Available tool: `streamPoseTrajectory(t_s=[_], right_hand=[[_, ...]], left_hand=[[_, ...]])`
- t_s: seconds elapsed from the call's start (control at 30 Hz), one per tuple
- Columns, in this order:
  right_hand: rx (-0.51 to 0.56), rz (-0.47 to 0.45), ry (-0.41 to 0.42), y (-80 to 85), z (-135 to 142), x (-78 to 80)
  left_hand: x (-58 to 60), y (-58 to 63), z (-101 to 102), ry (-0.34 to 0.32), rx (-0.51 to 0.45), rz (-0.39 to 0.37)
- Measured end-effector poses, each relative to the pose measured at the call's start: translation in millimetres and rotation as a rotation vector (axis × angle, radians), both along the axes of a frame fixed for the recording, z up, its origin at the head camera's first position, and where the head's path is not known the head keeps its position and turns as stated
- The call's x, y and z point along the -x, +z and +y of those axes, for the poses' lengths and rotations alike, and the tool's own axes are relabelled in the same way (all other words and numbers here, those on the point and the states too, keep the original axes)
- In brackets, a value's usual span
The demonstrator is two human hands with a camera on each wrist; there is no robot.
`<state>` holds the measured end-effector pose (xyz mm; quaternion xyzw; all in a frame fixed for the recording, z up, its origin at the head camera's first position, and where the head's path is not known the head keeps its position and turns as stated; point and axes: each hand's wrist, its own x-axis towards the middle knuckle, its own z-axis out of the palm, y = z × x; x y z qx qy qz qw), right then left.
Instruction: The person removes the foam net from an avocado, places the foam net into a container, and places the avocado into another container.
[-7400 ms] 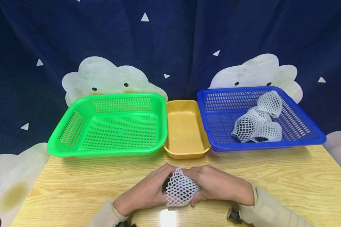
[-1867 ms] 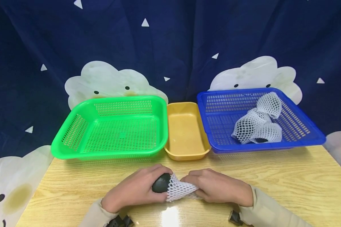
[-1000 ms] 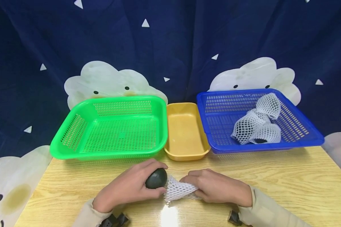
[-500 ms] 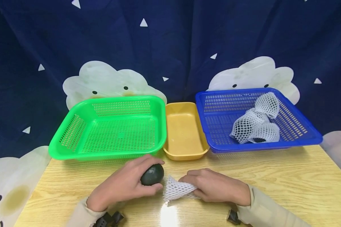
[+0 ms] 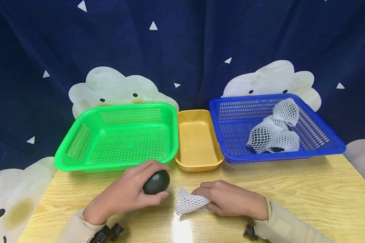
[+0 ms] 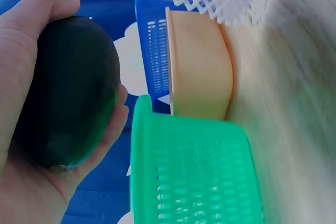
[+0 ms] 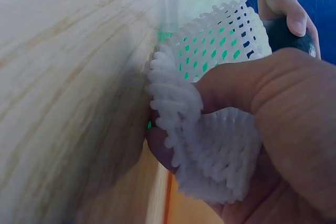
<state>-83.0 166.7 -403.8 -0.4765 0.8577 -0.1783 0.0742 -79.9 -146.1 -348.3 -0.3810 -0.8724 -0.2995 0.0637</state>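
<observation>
My left hand (image 5: 129,189) grips a dark green, smooth avocado (image 5: 156,182), thumb on the near side and fingers round the far side. It is held near the front edge of the green basket (image 5: 109,166). The left wrist view shows the same avocado (image 6: 68,87) lying in the palm, its stem end low. My right hand (image 5: 229,199) pinches a white foam fruit net (image 5: 189,203), now limp and flattened, close over the table. In the right wrist view the net (image 7: 220,40) spreads with its mouth towards the left hand.
A yellow tray (image 5: 199,167) stands between the green basket and a blue basket (image 5: 276,157). Several dark fruits in white foam nets (image 5: 286,113) are heaped at the blue basket's right. Behind the wooden table (image 5: 307,189) hangs a dark blue cloud-patterned curtain (image 5: 188,40).
The avocado was inside the foam net between both hands; it has come out. The left hand has carried it left and away from the net. The right hand has stayed with the net.
</observation>
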Motion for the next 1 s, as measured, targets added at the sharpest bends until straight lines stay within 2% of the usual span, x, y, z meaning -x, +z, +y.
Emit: streamPoseTrajectory(t_s=[0.23, 0.47, 0.67, 1.0], right_hand=[[0.006, 0.001, -0.001, -0.4, 0.4, -0.4], [0.013, 0.002, 0.001, -0.9, 0.5, -0.1], [0.015, -0.012, -0.005, 0.1, 0.5, -0.5], [0.015, -0.019, -0.007, 0.3, 0.3, -1.7]], left_hand=[[5.0, 12.9, -8.1, -0.009, 0.001, 0.057], [11.1, 20.4, -18.2, -0.014, -0.029, 0.148], [12.8, 28.0, -22.8, 0.021, 0.001, 0.146], [18.7, 35.7, -31.8, 0.027, 0.012, 0.192]])
